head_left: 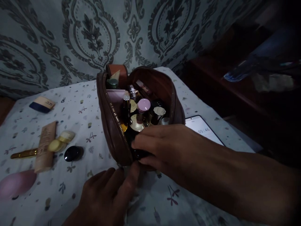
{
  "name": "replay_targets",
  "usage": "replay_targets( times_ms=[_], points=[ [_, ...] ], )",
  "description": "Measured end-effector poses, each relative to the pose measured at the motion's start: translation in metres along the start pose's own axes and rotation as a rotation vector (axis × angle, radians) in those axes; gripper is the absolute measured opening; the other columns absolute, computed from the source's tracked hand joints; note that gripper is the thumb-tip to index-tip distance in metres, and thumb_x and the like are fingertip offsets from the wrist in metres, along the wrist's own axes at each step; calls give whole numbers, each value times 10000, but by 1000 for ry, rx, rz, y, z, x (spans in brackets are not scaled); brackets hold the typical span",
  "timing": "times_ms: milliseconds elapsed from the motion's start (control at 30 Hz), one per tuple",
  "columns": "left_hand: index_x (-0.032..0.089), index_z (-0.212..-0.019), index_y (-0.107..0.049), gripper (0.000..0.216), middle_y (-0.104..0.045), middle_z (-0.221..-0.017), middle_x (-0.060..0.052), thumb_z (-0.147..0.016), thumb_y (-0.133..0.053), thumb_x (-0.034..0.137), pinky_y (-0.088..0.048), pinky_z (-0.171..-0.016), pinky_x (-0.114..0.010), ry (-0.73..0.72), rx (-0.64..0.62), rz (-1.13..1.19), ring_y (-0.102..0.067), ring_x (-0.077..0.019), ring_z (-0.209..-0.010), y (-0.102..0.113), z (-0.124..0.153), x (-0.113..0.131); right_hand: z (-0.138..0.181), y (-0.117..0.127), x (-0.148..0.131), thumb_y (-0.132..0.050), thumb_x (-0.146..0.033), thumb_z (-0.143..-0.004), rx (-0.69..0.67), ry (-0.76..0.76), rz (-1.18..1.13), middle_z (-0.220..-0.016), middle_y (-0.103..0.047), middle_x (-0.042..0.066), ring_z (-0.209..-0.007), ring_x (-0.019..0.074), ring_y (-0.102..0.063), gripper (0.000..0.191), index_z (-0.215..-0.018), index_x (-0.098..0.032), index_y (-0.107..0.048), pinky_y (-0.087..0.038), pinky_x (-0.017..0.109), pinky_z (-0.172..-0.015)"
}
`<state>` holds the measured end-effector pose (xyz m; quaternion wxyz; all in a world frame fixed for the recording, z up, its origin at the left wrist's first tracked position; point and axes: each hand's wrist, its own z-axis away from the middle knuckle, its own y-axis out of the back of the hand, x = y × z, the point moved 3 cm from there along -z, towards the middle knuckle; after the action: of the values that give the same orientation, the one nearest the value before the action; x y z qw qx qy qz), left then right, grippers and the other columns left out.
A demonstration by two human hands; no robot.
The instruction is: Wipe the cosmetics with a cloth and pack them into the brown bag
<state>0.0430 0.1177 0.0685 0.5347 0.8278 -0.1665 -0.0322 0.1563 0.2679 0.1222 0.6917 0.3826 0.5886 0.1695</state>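
A brown leather makeup bag (108,125) stands unzipped on the patterned cloth, packed with cosmetics. Among them are a pink round cap (143,105), a gold-topped container (137,122) and a silver-capped tube (126,102). My right hand (169,146) reaches into the bag's near end, its fingers bent together by a dark item; their tips are partly hidden. At the near corner of the bag, my left hand (105,191) has curled fingers, with its thumb against the bag's edge. Its grip there appears closed on the bag.
To the left lie a beige tube (45,146), a gold stick (24,153), pale yellow round items (56,145), a black round item (72,153), a pink sponge (18,184) and a beige-and-navy item (42,104). A phone (202,128) lies right of the bag.
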Motion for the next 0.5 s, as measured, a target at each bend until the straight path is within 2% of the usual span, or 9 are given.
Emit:
replay_targets(
  times_ms=[67,133,233,300,433,500],
  points=[
    [64,-1173,-572,338,-613,-606,-1,-908,-363,85,-426,-381,-232,-3,9,-2,-559,-132,-450,-1,0,0,-1,-5,1,-582,-147,-868,-59,68,-12,-878,-685,23,-755,138,-638,155,-904,-216,-715,-500,235,-624],
    [73,-1168,-575,351,-582,-583,15,-890,-363,59,-413,-381,-223,-5,19,-2,-538,-123,-439,-1,-1,-1,-1,-11,4,-561,-138,-882,-61,102,-38,-908,-691,30,-779,140,-640,170,-908,-207,-714,-510,240,-647],
    [69,-1155,-578,355,-560,-570,22,-879,-358,39,-413,-386,-212,-21,18,6,-534,-117,-442,1,-3,-1,-3,-18,9,-559,-132,-892,-22,93,-74,-867,-689,22,-762,137,-638,171,-899,-208,-711,-517,242,-659],
    [66,-1153,-580,345,-567,-576,15,-899,-346,57,-427,-389,-214,-36,-1,7,-552,-123,-454,2,-3,-1,-6,-19,7,-574,-134,-889,-46,99,-88,-815,-682,14,-744,136,-639,157,-872,-206,-712,-517,244,-667],
    [62,-1188,-580,334,-579,-599,2,-955,-346,111,-448,-409,-227,-49,-10,10,-571,-130,-480,1,1,-1,-8,-11,1,-593,-155,-887,-102,40,-86,-778,-679,8,-730,135,-642,133,-860,-208,-712,-504,231,-646],
    [63,-1218,-574,338,-576,-598,4,-974,-351,128,-434,-410,-223,-44,0,14,-563,-124,-480,-2,3,-1,-6,-4,0,-607,-184,-887,-83,-25,-105,-765,-682,-2,-712,134,-638,114,-882,-223,-714,-494,222,-617]
  ],
)
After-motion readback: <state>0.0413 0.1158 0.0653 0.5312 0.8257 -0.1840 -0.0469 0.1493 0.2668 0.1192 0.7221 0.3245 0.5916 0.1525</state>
